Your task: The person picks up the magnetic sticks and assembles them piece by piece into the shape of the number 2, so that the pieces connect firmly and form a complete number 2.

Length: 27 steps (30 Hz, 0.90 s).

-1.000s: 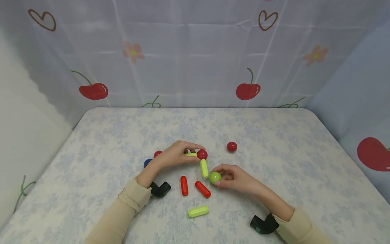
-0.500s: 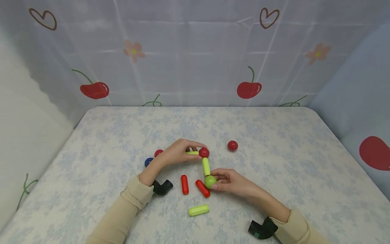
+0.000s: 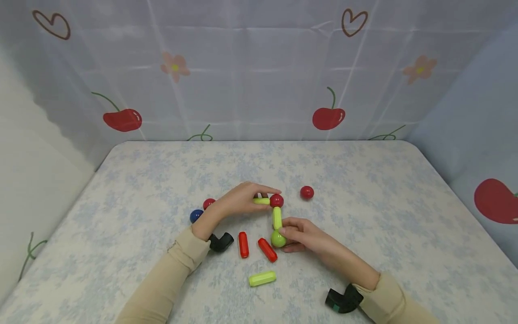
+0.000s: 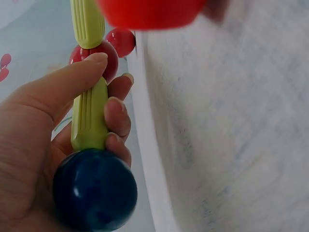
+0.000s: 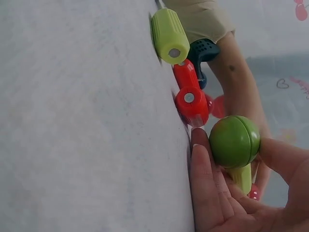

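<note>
My left hand (image 3: 247, 198) grips a yellow-green magnetic building rod (image 4: 91, 118), thumb on one side and fingers curled round the other. A blue ball (image 4: 94, 189) sits at the rod's near end and a red ball (image 3: 277, 200) at its far end. From that red ball a second yellow-green rod (image 3: 277, 218) runs toward the body, ending in a green ball (image 3: 278, 239). My right hand (image 3: 303, 235) holds the green ball between thumb and fingers, its fingertips also beside the rod. In the right wrist view, the green ball (image 5: 235, 141) partly hides that rod (image 5: 241, 178).
Two red rods (image 3: 243, 245) (image 3: 267, 250) and a loose yellow-green rod (image 3: 262, 278) lie in front of the hands. One red ball (image 3: 306, 193) is at the back right. Another red ball (image 3: 208, 204) and a blue ball (image 3: 196, 216) lie by the left wrist.
My right hand has brought the green ball left against the free end of the second rod, where they now touch. The joined pieces and my left hand have shifted slightly right.
</note>
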Motion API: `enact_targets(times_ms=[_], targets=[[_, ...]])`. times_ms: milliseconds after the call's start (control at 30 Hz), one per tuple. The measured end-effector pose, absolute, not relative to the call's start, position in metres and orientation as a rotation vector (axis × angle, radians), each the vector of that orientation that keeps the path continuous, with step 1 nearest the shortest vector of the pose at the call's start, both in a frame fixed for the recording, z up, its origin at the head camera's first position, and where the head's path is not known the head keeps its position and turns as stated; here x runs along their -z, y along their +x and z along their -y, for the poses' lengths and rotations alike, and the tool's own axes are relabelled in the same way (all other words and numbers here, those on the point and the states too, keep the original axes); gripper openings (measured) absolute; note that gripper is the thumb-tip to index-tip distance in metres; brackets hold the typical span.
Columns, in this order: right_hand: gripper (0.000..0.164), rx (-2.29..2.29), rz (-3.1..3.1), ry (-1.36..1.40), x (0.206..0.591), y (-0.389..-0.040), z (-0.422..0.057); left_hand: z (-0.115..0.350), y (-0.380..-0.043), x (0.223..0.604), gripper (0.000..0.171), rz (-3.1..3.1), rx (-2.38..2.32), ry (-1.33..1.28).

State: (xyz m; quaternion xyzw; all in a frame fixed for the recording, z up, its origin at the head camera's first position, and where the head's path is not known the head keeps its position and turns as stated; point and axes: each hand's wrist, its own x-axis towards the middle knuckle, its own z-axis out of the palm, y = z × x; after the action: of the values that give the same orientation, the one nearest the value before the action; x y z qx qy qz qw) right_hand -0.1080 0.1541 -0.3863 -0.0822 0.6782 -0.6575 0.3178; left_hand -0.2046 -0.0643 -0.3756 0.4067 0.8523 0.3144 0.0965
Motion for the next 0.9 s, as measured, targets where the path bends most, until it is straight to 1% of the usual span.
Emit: enact_targets(times_ms=[133, 300, 467, 567, 700, 900], targets=[[0.048, 1.788, -1.713, -0.138, 0.387, -0.111, -0.154, 0.062, -0.207, 0.377, 0.054, -2.488, -0.913, 1.197], [0.045, 1.864, -1.605, -0.066, 0.388, -0.114, -0.153, 0.062, -0.209, 0.379, 0.053, -2.457, -0.924, 1.157], [0.042, 1.89, -1.554, -0.059, 0.389, -0.116, -0.153, 0.062, -0.211, 0.379, 0.055, -2.442, -0.919, 1.185], [0.044, 1.894, -1.538, -0.056, 0.389, -0.116, -0.153, 0.065, -0.209, 0.376, 0.057, -2.473, -0.887, 1.204], [0.048, 1.906, -1.517, -0.045, 0.39, -0.117, -0.154, 0.077, -0.197, 0.367, 0.055, -2.547, -0.875, 1.202], [0.048, 1.915, -1.484, -0.043, 0.391, -0.118, -0.155, 0.098, -0.168, 0.356, 0.044, -2.539, -0.958, 1.223]])
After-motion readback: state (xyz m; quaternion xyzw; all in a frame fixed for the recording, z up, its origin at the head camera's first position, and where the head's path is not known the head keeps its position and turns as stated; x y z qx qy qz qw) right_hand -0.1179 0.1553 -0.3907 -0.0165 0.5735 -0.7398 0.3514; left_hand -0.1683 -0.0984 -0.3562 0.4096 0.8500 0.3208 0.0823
